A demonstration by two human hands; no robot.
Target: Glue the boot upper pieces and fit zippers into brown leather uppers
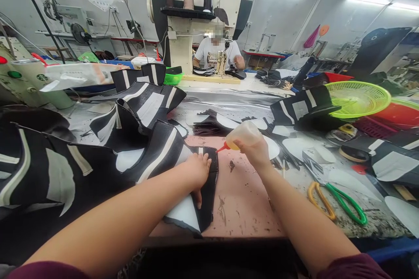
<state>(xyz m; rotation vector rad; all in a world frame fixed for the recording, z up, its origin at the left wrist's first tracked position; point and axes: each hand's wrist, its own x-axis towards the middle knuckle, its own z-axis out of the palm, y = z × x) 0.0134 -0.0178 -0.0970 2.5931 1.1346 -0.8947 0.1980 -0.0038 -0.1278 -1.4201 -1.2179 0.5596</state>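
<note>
My left hand [198, 170] lies on a black shoe-upper piece [163, 144] with white strips, its fingers stretched out and thumb spread. In my right hand [257, 152] is a translucent squeeze bottle [247, 133] with yellowish liquid inside, tilted to the left. The bottle's red nozzle [223, 148] points at the right edge of the black piece, close to my left fingertips; whether it touches the edge I cannot tell. Beneath them is a stained pink board [242, 196].
More black pieces [81, 174] are heaped at left. Scissors [338, 200] with orange and green handles lie at right, near a tape measure [347, 130]. A yellow-green basket [360, 96] stands behind. Across the table a person [218, 54] sits at a sewing machine [183, 43].
</note>
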